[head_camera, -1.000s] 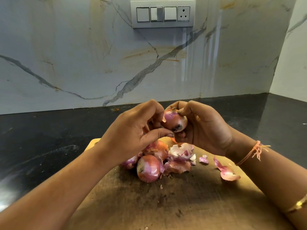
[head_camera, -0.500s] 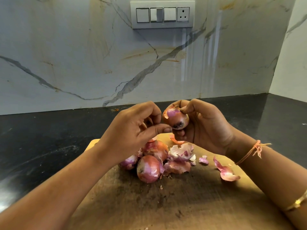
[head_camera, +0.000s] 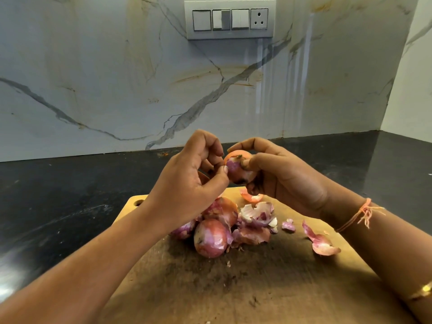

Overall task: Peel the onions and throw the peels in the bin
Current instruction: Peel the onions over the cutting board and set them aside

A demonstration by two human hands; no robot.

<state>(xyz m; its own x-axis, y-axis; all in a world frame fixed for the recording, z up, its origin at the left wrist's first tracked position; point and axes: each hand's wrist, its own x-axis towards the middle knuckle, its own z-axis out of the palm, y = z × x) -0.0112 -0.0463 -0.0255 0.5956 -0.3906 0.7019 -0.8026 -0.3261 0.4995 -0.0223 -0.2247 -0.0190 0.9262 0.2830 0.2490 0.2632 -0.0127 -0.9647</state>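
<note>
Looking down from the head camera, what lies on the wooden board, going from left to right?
Hanging hole → whole onion at the front → heap of loose peels → small peel scrap → large curled peel.

Home kitchen, food-prep corner. Dark polished stone counter (head_camera: 70,195) runs along glossy marble-look wall (head_camera: 117,78) with grey and gold veins, turning corner at right. Switch panel (head_camera: 230,19) set in wall above: three rocker switches plus round-pin socket (head_camera: 259,18). Worn wooden board (head_camera: 233,288) with hang hole lies on counter. On board: heap of red onions (head_camera: 210,238), loose peels (head_camera: 256,212) beside them. Above board, right hand (head_camera: 285,176) grips onion (head_camera: 237,170), left hand (head_camera: 187,183) pinches at its skin
</note>
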